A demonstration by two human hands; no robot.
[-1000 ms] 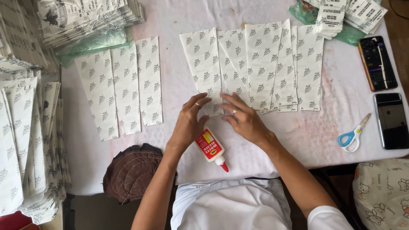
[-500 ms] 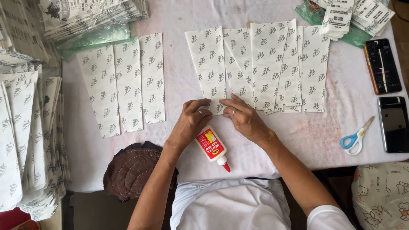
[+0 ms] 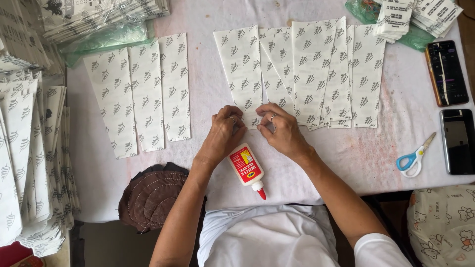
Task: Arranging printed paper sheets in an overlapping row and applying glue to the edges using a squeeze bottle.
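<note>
Paper strips [image 3: 242,74], white with a small grey leaf print, lie fanned across the middle of the worktop [image 3: 208,99], and both hands meet at the lower end of the leftmost one in that fan. The left hand [image 3: 222,136] and the right hand [image 3: 282,131] sit almost knuckle to knuckle, their fingers pressed together and pinching the strip's bottom edge where it narrows; what exactly the fingertips do to the paper is hidden under them. A glue bottle [image 3: 246,167], white with a red label and red tip, lies on its side just at six o'clock of the hands, tip pointing toward the person. To do this pinch well, I judge, the edge should be kept square between both thumbs, pressed evenly from the middle outward so the paper does not wrinkle, while the neighbouring strips overlapping at three o'clock stay undisturbed. A second group of three strips [image 3: 143,89] lies at nine o'clock, well apart, and beyond it a tall pile of finished printed pieces [image 3: 24,163] runs down the left edge. A brown stitched cloth pad [image 3: 148,195] hangs over the near edge at seven o'clock. Scissors [image 3: 414,157] with blue and white handles rest at three o'clock, near two phones [image 3: 457,109] by the right edge.
</note>
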